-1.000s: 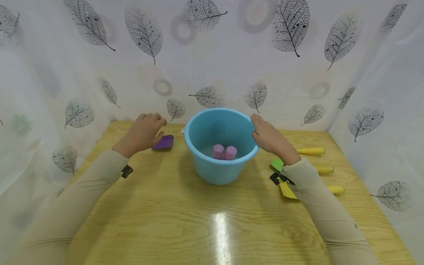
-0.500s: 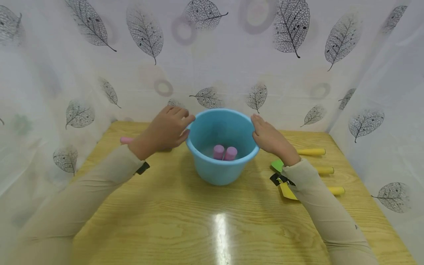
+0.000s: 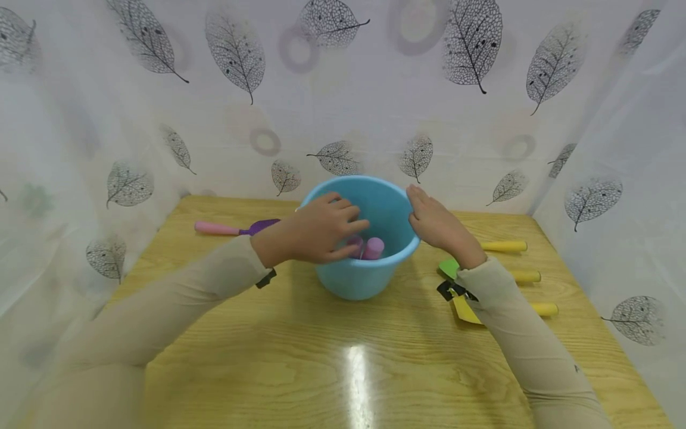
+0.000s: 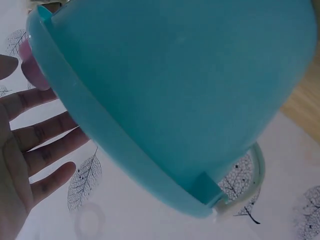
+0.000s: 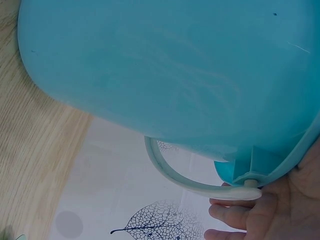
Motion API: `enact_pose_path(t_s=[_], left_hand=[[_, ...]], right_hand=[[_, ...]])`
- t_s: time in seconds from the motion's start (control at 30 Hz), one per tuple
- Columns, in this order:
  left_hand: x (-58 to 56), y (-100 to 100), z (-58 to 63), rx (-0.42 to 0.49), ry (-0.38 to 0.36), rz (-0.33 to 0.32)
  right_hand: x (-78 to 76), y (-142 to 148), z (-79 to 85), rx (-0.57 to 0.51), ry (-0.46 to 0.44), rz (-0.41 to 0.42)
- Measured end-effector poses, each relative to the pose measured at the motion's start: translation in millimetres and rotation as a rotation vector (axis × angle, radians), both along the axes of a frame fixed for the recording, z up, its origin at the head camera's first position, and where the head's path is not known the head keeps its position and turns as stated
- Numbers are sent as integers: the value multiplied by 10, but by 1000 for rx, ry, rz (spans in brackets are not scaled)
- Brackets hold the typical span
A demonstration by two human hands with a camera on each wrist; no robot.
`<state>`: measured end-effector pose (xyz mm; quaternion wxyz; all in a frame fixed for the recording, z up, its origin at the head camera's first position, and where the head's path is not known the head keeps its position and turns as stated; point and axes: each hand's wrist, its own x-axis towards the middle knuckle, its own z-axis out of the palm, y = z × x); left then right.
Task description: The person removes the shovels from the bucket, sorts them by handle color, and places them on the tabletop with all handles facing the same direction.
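A light blue bucket stands upright on the table. Inside it are two pink cylindrical ends; what they belong to is hidden. My left hand reaches over the bucket's left rim with fingers spread, right by the pink ends and partly covering one. The left wrist view shows its fingers extended at the rim, with nothing held. At the right rim, my right hand rests with mostly straight fingers. In the right wrist view, those fingers lie beside the pivot of the bucket's pale handle.
A small shovel with a pink grip and purple blade lies left of the bucket. Right of it, several tools with yellow handles lie partly under my right forearm, showing green and yellow blades. A leaf-patterned curtain hangs behind the wooden table.
My left hand has moved right, from above the purple-bladed shovel to over the bucket's opening, uncovering the shovel's pink grip. My right hand has stayed at the rim.
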<state>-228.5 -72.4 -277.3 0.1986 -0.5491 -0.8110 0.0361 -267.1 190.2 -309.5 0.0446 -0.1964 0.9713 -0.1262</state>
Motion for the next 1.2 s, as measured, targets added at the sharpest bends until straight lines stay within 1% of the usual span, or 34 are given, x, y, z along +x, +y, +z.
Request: enact_pose_path(t_s=[0.17,0.3,0.53,0.77,1.03,1.2], left_hand=[[-18,56,-48,-38,-40,-8],[-27,48,-57,-34,-61,7],[-31,8,-50,-46,-59,32],[-47,-27,-49,-57,-79,68],[-65,-52,-48,-42,-68,81],[-78,-30,-42,-73,-43,126]], right_hand=[[5,1,10,-6,-10,-4],[11,-3,19,-10,-14,-4],[19,-3,26,-14,-11,-8],[23,-12,23,-16,-13,-6],[14,-14,30,-8,-15,-5],[12,-16,20,-3,-17,-6]])
